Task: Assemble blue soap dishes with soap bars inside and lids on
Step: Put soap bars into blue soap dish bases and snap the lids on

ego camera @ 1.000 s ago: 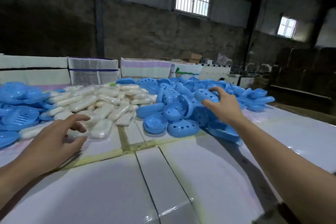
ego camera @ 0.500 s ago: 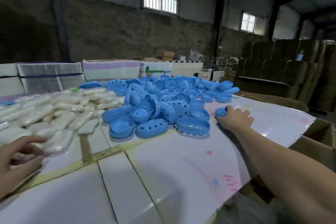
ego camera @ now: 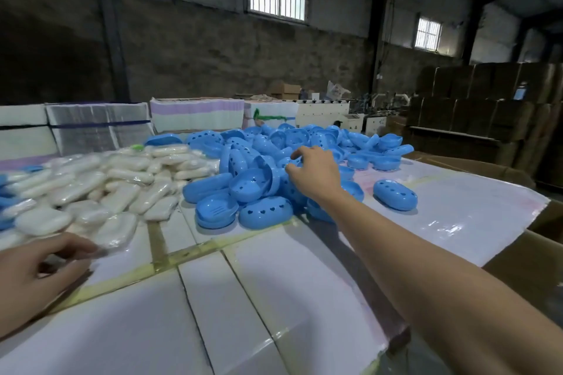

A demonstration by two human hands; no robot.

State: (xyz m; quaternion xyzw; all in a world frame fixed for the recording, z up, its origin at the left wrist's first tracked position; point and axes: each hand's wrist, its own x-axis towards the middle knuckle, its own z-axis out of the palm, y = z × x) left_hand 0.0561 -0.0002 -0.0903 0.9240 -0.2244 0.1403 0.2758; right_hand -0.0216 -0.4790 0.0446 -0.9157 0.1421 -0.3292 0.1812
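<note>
Your right hand (ego camera: 315, 173): arm outstretched, fingers loosely spread, touching the blue dish heap (ego camera: 274, 161) mid-desk (ego camera: 304, 298). Your left hand (ego camera: 36, 277): pinching a wrapped soap bar (ego camera: 114, 230) at the soap pile's (ego camera: 106, 179) near edge. One lidded dish (ego camera: 395, 194) sits apart, right

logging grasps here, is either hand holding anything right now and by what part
The left hand pinches a wrapped soap bar at its near edge. The right hand reaches into the blue dish pile, fingers curled on a piece; a firm hold cannot be told.
</note>
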